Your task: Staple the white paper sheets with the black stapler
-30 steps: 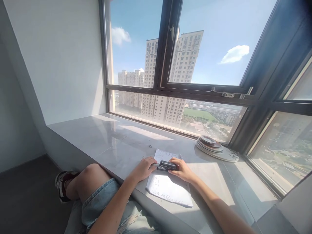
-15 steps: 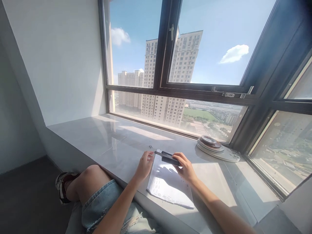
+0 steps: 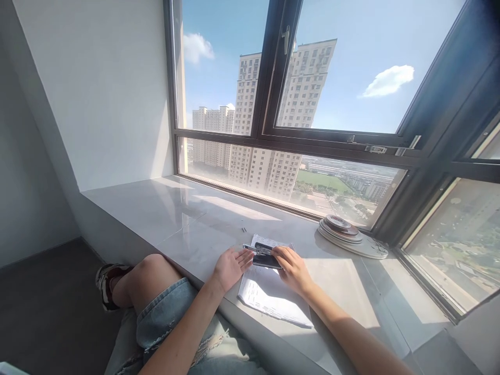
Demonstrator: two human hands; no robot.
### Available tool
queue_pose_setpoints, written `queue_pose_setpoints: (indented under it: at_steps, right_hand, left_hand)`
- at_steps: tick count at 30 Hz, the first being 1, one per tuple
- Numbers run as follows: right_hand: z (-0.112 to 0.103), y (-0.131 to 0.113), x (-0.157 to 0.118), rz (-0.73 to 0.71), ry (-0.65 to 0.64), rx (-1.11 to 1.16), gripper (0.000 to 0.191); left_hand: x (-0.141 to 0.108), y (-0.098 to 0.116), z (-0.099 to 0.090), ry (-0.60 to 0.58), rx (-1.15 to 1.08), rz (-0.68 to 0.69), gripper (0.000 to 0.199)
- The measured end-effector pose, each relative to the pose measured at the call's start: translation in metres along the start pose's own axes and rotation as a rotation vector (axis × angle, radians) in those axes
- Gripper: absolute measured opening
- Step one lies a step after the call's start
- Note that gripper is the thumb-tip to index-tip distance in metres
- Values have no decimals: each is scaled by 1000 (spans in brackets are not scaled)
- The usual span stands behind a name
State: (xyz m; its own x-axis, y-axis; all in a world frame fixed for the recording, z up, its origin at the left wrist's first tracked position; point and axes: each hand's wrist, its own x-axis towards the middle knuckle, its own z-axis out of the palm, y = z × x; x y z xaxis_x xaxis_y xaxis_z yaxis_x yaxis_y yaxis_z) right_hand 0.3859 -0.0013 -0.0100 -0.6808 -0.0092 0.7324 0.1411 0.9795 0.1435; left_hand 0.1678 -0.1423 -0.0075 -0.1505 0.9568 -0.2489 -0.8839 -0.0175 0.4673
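Note:
A black stapler with a silver metal part point(image 3: 266, 259) is over the upper part of the white sheets of paper point(image 3: 269, 302) on the sill. My right hand point(image 3: 292, 268) has its fingers wrapped round the right end of the stapler. My left hand point(image 3: 233, 267) is turned palm up at the stapler's left end, fingers stretched out and near the metal tip. Whether the left fingertips touch the stapler cannot be made out. Printed or written lines show on the paper. Two small staple strips point(image 3: 244, 229) lie on the sill beyond my left hand.
A stack of plates point(image 3: 339, 232) and a flat board point(image 3: 373, 248) stand at the right, by the window frame point(image 3: 312, 143). The tiled sill point(image 3: 156, 208) has its front edge beside my bent leg point(image 3: 150, 278). A white wall point(image 3: 117, 94) rises at the left.
My left hand has turned palm up and its fingers have straightened. The stapler, held in my right hand, has tilted and shows its metal part more. The view has shifted slightly.

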Motion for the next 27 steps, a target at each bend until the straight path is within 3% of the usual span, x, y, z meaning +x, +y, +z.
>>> queue_pose_setpoints:
  at_steps: [6,20,27]
  right_hand:
    - [3,0,-3,-44,-59,-19,52]
    - [-2,-7,2,-187,-1,-204,49]
    - [-2,-4,1,-95,2,-162,54]
  left_hand:
    - [-1,-1,1,28,-26,8,41]
    - [3,-2,-6,14,-43,12,46]
    - [4,-4,-8,-18,-61,44,43]
